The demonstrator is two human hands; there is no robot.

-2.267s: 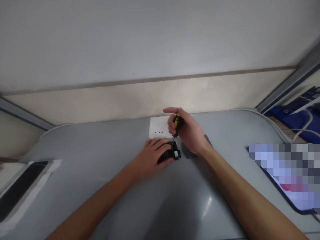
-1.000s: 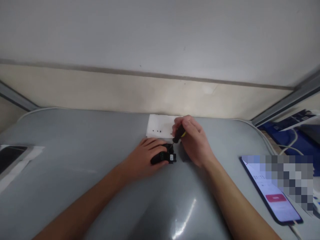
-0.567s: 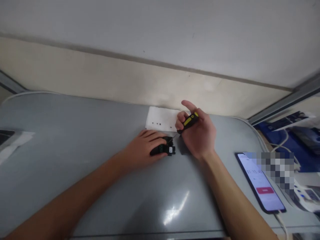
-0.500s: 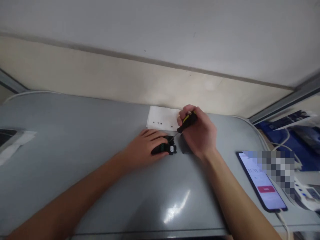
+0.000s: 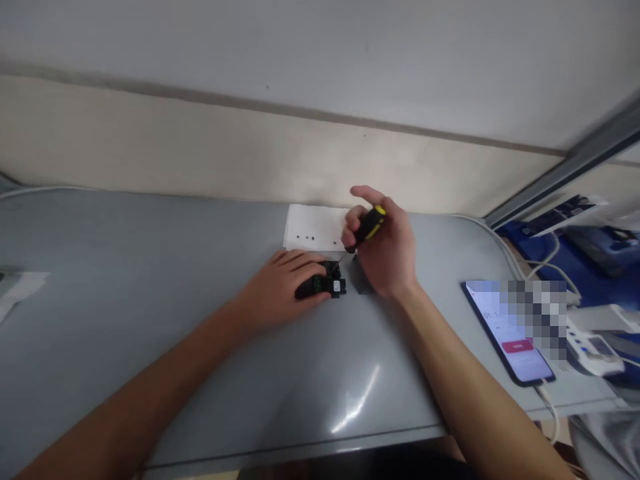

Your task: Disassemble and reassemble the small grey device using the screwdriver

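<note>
My left hand (image 5: 287, 283) presses a small black opened device (image 5: 337, 287) against the table, thumb and fingers around its left end. It looks like a computer mouse with a green circuit board and a white sticker showing. My right hand (image 5: 387, 250) grips a black-and-yellow screwdriver (image 5: 370, 230), its index finger raised off the handle. The thin shaft slants down to the left, its tip inside the device. Under the right hand lies a dark flat piece (image 5: 359, 280), partly covered. Just behind is white paper (image 5: 320, 219) with several tiny dark screws (image 5: 313, 238) on it.
A lit phone (image 5: 513, 333) with a cable plugged in lies on the grey table (image 5: 175, 247) at the right. Beside it are a white power strip (image 5: 595, 350) and cables. A pale wall (image 5: 200, 143) closes the back. A white sheet (image 5: 23, 290) is at far left.
The view has shifted slightly right. My right hand's index finger has lifted away from the screwdriver, and the handle has turned in its grip. My left hand keeps holding the device.
</note>
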